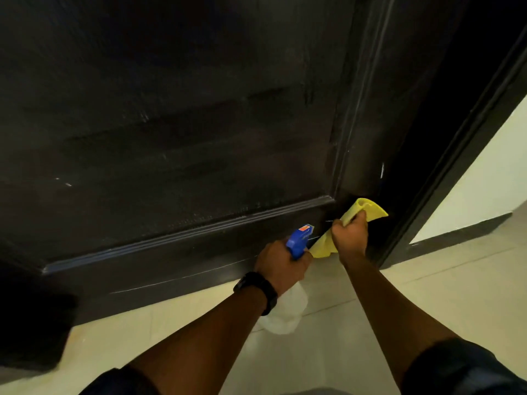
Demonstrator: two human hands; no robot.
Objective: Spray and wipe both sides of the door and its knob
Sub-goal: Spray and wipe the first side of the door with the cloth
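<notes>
1. One dark door (171, 124), spanning left and centre.
2. Left hand (281, 265), arm outstretched, gripping one spray bottle (299, 240) by its neck, nozzle near the door's bottom rail.
3. Right hand (350, 238) clutching one yellow cloth (368, 208), pressed against the door's lower right corner.

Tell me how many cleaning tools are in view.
2. The bottle is in the left hand, near the bottom rail of the door. The yellow cloth is in the right hand, at the door's lower right corner. More may lie outside the view.
</notes>
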